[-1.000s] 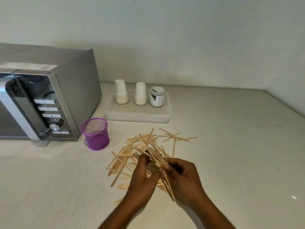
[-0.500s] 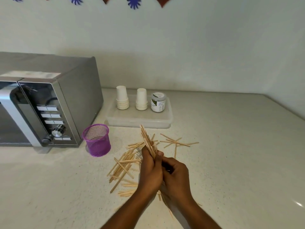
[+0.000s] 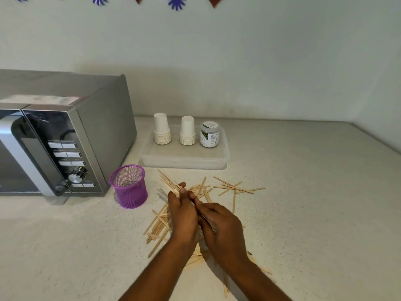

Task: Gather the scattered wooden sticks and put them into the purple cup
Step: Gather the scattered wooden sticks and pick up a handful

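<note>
Wooden sticks point(image 3: 170, 184) bundled in both hands, left hand point(image 3: 182, 210) and right hand point(image 3: 221, 227), open counter point(image 3: 314, 203) rightward.

We saw a pale speckled counter point(image 3: 303, 203) running back to the wall and into a corner at the right. On it at the left stood a microwave point(image 3: 65, 135), its side near a clear tray point(image 3: 184, 161) set toward the wall. A purple cup point(image 3: 129, 189) stood upright just in front of the microwave's right corner, apart from the tray. Loose sticks point(image 3: 159, 222) lay scattered flat on the counter right of the cup, crossing one another, with a smaller cluster point(image 3: 236, 187) farther right near the tray's front edge. More lay toward the near edge.
</note>
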`<state>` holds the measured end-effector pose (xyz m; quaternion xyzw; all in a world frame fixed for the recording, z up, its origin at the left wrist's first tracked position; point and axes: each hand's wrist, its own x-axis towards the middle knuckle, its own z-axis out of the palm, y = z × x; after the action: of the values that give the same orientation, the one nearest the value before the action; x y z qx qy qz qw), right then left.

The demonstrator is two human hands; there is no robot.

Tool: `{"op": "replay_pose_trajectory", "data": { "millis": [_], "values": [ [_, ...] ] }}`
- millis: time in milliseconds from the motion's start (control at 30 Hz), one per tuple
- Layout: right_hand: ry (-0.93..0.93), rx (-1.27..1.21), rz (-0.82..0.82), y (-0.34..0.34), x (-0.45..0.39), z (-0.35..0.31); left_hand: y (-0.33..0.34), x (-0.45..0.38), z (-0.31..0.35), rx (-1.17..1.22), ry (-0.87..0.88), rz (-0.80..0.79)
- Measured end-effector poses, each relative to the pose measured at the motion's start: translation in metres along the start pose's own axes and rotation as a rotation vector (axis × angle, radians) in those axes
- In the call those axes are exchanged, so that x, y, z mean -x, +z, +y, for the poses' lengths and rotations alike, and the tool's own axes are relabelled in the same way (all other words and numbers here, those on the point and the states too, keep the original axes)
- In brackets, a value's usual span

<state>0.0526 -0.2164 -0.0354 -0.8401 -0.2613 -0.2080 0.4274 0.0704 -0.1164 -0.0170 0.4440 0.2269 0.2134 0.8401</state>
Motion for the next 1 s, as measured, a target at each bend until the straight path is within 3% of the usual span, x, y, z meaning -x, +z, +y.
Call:
{"op": "replay_pose_trajectory", "data": {
  "millis": [67,133,267,367,467,567,767,1000],
  "values": [
    [-0.022,0.058,0.060,-0.005,0.003,0.001,-0.003,-0.009,0.004,0.132,-0.069,0.031],
    [0.116,-0.051,0.132,-0.012,0.005,-0.002,-0.003,-0.014,0.006,0.227,-0.121,0.036],
    [0.595,-0.540,0.200,-0.016,0.000,-0.015,0.004,-0.007,0.009,0.339,-0.140,-0.007],
    [0.935,-1.055,0.235,-0.012,-0.008,-0.020,0.013,0.011,0.008,0.335,-0.107,-0.070],
    [1.149,-1.507,0.262,-0.012,-0.012,-0.024,0.016,0.029,0.005,0.265,-0.068,-0.188],
    [1.246,-1.760,0.322,-0.015,-0.015,-0.027,0.018,0.039,0.006,0.179,0.003,-0.295],
    [1.309,-1.902,0.347,-0.012,-0.018,-0.032,0.020,0.047,0.010,0.094,0.116,-0.305],
    [1.339,-1.791,0.294,-0.003,-0.017,-0.031,0.013,0.044,0.010,0.108,0.113,-0.266]
  ]
}}
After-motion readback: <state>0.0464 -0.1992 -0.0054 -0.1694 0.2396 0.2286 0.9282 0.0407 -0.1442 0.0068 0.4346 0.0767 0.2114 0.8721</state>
